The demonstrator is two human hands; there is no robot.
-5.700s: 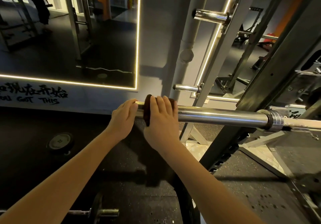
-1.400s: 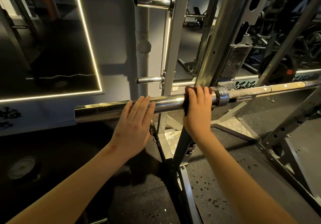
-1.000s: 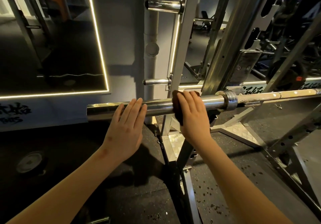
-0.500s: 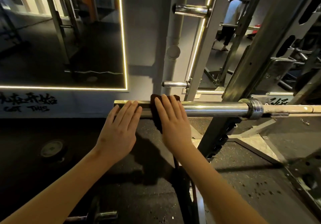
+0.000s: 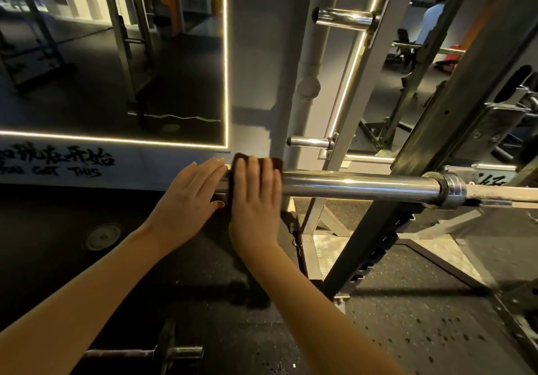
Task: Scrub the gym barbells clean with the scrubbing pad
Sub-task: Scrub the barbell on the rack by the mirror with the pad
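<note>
Head view, the only one. Barbell (image 5: 355, 184) sits level across the rack upright (image 5: 454, 104). Right hand (image 5: 256, 197) holds the dark scrubbing pad (image 5: 275, 163) against the sleeve's outer end, fingers close together and draped over the top of the bar; thumb hidden. Left hand (image 5: 189, 197) rests just beside it at the very tip, fingers straight and together, thumb tip showing under the bar, holding nothing else. Progress, as a judgement: the sleeve between pad and collar (image 5: 448, 190) is bright and mirror-like, so that stretch looks largely done. The thinner shaft (image 5: 500, 195) beyond the collar is dull and pale-streaked, likely not yet scrubbed. A second barbell (image 5: 163, 354) lies on the floor (image 5: 407, 331) near the bottom edge; too dark to tell its condition. Writing: on the wall (image 5: 256, 69) at left, black brush lettering (image 5: 55, 160), a row of Chinese characters too blurred to read, with "GOT THIS" legible beneath. No brand marks readable on bar or rack.
</note>
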